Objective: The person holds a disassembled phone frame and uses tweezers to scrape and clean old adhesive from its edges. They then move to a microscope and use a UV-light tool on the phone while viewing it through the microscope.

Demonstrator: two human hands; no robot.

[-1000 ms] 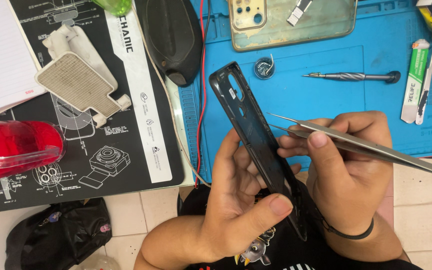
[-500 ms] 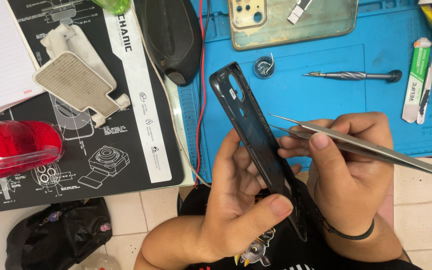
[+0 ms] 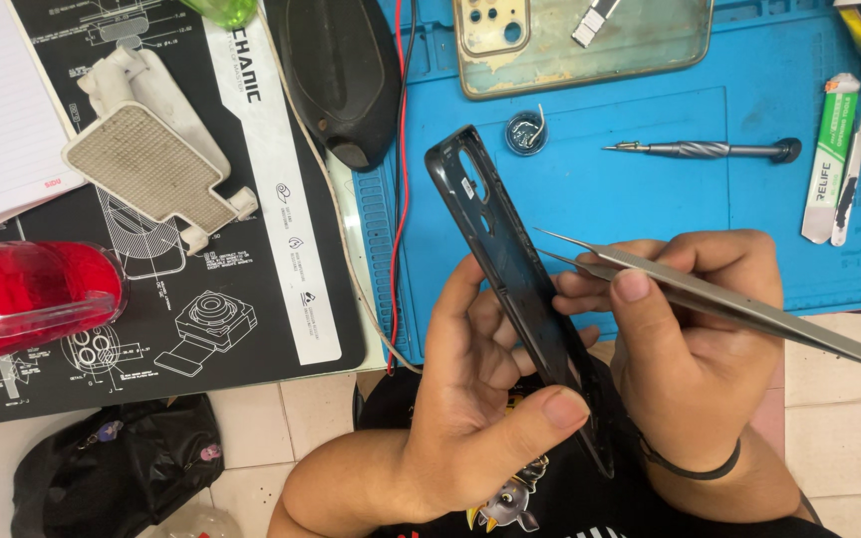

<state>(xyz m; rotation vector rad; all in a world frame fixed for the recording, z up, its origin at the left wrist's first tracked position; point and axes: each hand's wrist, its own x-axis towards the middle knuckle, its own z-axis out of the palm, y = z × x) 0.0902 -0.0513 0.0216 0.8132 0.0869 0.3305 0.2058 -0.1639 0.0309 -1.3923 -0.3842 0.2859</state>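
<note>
Left hand [image 3: 470, 399] clamped on black phone frame [image 3: 510, 279]; right hand [image 3: 690, 349] pinching tweezers [image 3: 710, 294], tips slightly apart. Could scratch frame if tips slip.

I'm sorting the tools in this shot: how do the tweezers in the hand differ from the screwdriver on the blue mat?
The tweezers are gripped in the right hand, raised off the bench; the screwdriver lies untouched on the blue mat. The tweezers are flat, pale metal with two fine tips aimed at the dark phone frame held by the left hand; the screwdriver is round, darker, with one tip. Both are slim, metallic and point left.
</note>
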